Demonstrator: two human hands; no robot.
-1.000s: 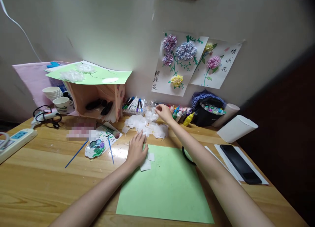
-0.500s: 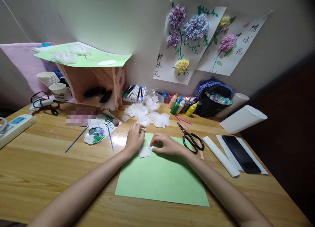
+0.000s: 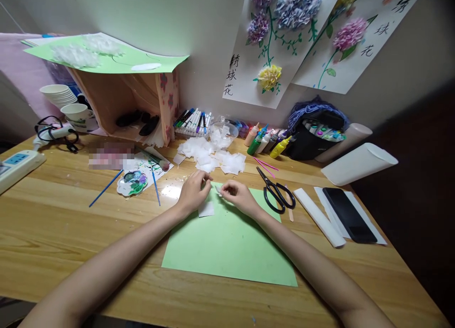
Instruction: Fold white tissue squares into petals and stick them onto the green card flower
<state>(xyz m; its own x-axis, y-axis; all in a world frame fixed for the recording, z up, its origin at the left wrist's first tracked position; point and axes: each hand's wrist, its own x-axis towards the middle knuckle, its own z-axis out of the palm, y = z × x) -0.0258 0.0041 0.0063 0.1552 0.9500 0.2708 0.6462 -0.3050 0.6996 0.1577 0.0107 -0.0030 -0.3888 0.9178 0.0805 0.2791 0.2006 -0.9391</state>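
Observation:
My right hand (image 3: 239, 196) pinches a small crumpled piece of white tissue paper (image 3: 218, 190) above the far part of a green sheet of paper (image 3: 231, 252). Just left of it is my left hand (image 3: 195, 191), its fingers curled together; what they hold, if anything, is hidden. A flat white paper square (image 3: 206, 209) lies on the green sheet below the left hand, partly covered by it. Beyond both hands a loose pile of white tissue squares (image 3: 199, 150) spreads over the wooden table.
Black-handled scissors (image 3: 275, 193) lie right of the green sheet, near a white paper roll (image 3: 318, 216) and a phone (image 3: 348, 214). Paint bottles (image 3: 279, 148) stand behind. At left are a paint palette (image 3: 131, 182), brushes, a box (image 3: 167, 105) and a power strip (image 3: 21, 167).
The right hand has lifted slightly off the sheet, with the small tissue piece now showing at its fingertips. The left hand stays close by. The whole view has tilted down a little.

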